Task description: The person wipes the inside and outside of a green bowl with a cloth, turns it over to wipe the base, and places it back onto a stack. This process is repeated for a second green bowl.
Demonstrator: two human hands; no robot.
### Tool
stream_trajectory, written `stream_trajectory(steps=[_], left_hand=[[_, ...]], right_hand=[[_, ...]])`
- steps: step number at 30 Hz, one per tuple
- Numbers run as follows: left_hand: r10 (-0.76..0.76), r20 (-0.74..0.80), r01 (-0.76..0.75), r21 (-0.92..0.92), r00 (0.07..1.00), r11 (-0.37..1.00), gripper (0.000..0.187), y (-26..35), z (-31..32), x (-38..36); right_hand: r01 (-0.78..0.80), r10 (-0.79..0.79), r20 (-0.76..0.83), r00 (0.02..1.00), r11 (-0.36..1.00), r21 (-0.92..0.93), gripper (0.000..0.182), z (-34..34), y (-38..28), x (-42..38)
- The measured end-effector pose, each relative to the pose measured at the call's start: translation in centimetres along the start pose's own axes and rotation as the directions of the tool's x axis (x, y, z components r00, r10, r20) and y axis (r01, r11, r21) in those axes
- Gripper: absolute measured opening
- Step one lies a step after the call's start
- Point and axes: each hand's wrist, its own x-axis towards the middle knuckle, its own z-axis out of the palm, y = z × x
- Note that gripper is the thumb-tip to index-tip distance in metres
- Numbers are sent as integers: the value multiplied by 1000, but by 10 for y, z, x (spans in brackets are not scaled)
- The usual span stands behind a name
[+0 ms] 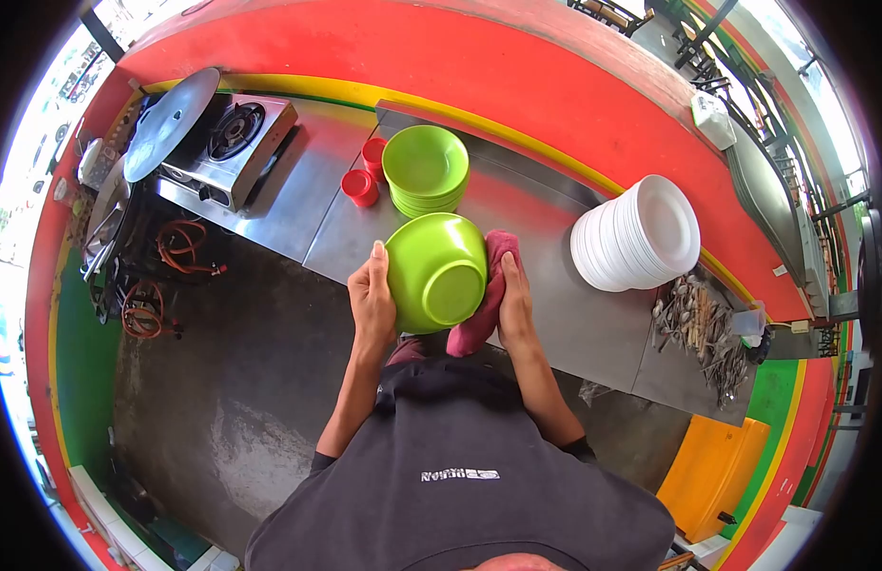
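A green bowl [431, 266] is held up in front of my chest, tilted so that its underside and foot ring face me. My left hand [372, 297] grips its left rim, thumb on the outside. On the bowl's right side, my right hand [515, 305] holds a dark red cloth [481, 319] against the rim. Just beyond the bowl, a stack of green bowls [427, 164] stands upright on the steel table [336, 224]. Two red cups [359, 187] are to the left of that stack.
A tall stack of white plates [641, 233] leans on the table's right side, near a pile of cutlery [703, 333]. At the left is a gas stove [234, 143] with a round metal lid [172, 124]. A red wall [460, 67] runs behind the table.
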Motion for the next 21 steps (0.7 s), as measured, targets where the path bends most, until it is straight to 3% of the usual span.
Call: stream_trajectory(steps=[1,6,9,10,13,15,17,18,19,21], left_hand=[[13,-22,-13,16,1000,1000,53,4,-8,4],[275,-98,-257,165,956,952,56,14,-43,28],[537,50,-537,162,842,828,55,21,-49,47],[590,149,-603,71,794,794,55,11,-57,60],[575,295,-607,23,763,794,59,10,-55,82],[517,242,-548,81,821,832,41,10,-42,95],[452,175,-476,139,875,868,41,9,-30,101],[225,200,-265,201,954,943,50,-3,-40,108],[75,191,-93,86,979,992,50,-7,-39,113],[-236,226,271,-139,945,953,51,-17,-38,115]], right_hand=[[-88,91,-29,995,992,89,55,7,3,5],[-382,385,97,918,923,-52,58,13,45,32],[-477,472,119,874,879,16,60,23,52,30],[-531,523,100,847,843,84,60,27,49,30],[-543,542,76,837,805,237,53,36,45,37],[-500,497,89,863,816,290,49,36,37,47],[-455,439,124,890,831,321,47,34,27,54],[-399,386,103,917,864,307,46,31,25,61],[-338,328,84,941,894,296,46,30,25,71],[-235,231,46,972,937,258,44,26,25,84]])
